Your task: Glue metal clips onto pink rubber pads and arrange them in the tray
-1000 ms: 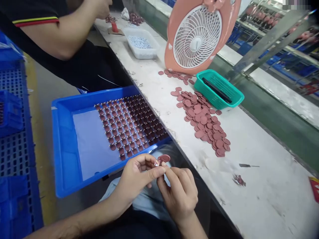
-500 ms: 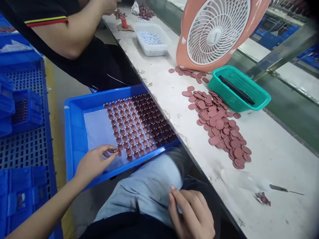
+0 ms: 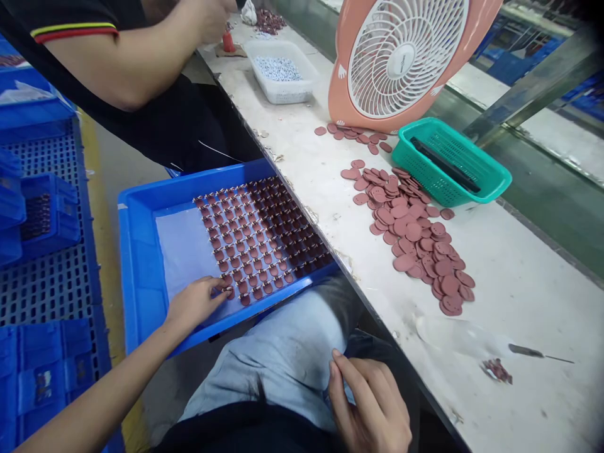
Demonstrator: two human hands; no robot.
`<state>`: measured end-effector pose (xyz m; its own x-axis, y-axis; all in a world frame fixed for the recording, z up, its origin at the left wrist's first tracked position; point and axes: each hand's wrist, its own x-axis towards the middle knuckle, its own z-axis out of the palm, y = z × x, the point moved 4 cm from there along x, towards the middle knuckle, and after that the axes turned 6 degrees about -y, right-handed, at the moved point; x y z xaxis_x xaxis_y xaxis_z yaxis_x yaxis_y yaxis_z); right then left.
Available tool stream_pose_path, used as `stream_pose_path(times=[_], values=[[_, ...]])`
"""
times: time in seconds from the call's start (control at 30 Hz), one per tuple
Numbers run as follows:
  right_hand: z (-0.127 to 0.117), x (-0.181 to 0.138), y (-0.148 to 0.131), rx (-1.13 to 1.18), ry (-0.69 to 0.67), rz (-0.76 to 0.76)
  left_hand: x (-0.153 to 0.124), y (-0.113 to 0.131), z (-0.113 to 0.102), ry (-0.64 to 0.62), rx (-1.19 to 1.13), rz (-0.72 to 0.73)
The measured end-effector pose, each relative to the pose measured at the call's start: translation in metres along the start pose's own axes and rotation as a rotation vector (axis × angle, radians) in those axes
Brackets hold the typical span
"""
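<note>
My left hand (image 3: 201,302) is closed in a pinch at the near edge of the rows in a blue tray (image 3: 136,314). Between its fingertips is a small reddish-brown oval piece (image 3: 231,292), partly hidden by the fingers. Rows of like pieces (image 3: 257,251), each with a small pale bit at its top, lie on a white sheet (image 3: 182,245) lining the tray. My right hand (image 3: 370,399) hovers over my thigh, fingers curled and thumb against the index finger. Whatever it holds, if anything, cannot be made out.
On the white bench (image 3: 533,283) lie a heap of reddish-brown oval discs (image 3: 415,233), a green basket (image 3: 493,189), an orange fan (image 3: 337,94) and a thin dark-handled tool (image 3: 526,350). A co-worker's arm (image 3: 141,69) is beyond the tray. Blue crates (image 3: 42,377) stand left.
My left hand has moved slightly right and lowered the oval piece toward the end of the row. My right hand has shifted a little right, still curled.
</note>
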<state>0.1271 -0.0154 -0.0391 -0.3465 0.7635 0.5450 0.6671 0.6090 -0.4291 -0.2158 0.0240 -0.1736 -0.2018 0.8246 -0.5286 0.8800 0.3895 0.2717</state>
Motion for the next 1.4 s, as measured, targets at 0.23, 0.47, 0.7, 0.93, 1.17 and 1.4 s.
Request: stream_pose_path(times=[0.23, 0.47, 0.7, 0.93, 1.17, 1.4], values=[[0.000, -0.005, 0.004, -0.026, -0.011, -0.008, 0.000, 0.002, -0.001, 0.011, 0.022, -0.003], [-0.004, -0.006, 0.004, -0.043, -0.009, 0.000, 0.000, 0.005, -0.003, 0.014, 0.016, -0.009], [-0.007, -0.003, 0.004, -0.042, 0.018, 0.011, 0.001, 0.007, -0.002, 0.025, 0.008, -0.002], [-0.020, 0.002, 0.006, -0.074, 0.102, 0.048, -0.008, 0.011, -0.016, 0.113, -0.056, 0.029], [-0.068, -0.007, 0.031, -0.280, 0.501, 0.292, -0.057, 0.099, -0.070, 0.741, -0.332, 0.428], [-0.061, 0.014, 0.075, -0.282, 0.231, 0.617, -0.047, 0.295, -0.078, 0.361, -0.006, 1.243]])
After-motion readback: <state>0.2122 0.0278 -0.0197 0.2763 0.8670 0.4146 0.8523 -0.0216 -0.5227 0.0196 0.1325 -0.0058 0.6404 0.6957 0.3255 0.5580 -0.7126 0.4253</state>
